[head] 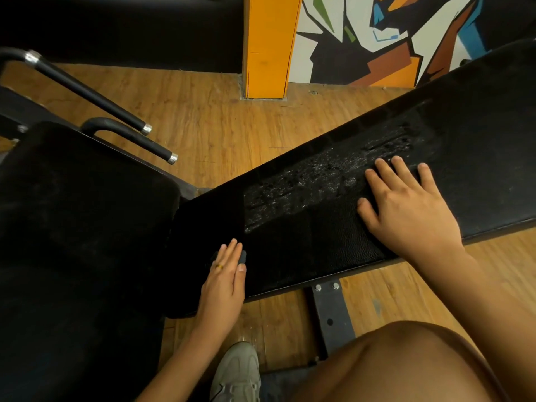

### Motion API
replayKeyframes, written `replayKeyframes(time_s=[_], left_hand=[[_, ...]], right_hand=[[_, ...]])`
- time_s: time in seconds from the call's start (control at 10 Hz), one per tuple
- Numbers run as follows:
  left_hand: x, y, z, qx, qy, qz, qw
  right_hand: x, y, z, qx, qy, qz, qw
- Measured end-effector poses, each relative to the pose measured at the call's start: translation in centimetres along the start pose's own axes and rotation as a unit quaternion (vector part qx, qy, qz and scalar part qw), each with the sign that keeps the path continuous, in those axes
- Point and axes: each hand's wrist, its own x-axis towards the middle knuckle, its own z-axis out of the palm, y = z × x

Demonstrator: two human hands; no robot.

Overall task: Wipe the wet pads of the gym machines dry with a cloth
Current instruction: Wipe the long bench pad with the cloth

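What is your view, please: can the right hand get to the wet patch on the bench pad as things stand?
Probably yes. The right hand lies flat on the bench pad, its fingertips at the edge of the wet patch, with nothing between them.

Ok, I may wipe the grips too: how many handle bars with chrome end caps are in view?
2, both upper left beside the seat pad: a longer handle farther back and a shorter handle nearer it. More may lie outside the frame.

Seat pad point(87, 213) left of bench pad point(478, 158)
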Motion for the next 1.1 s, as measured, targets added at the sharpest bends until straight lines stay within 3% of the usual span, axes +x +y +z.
replayKeyframes(time_s=[0.6,0.8,1.1], left_hand=[[20.5,0.8,-0.9,0.01,-0.026,-0.011,1.0],[19.2,0.4,-1.3,0.032,-0.042,0.015,0.998],[9.8,-2.0,-2.9,0.025,-0.088,0.063,0.994]], right_hand=[[0.1,-0.2,-0.1,-0.005,0.006,0.002,1.0],[0.0,-0.2,-0.1,-0.006,0.008,0.006,1.0],[0.0,-0.2,-0.2,-0.004,0.005,0.006,1.0]])
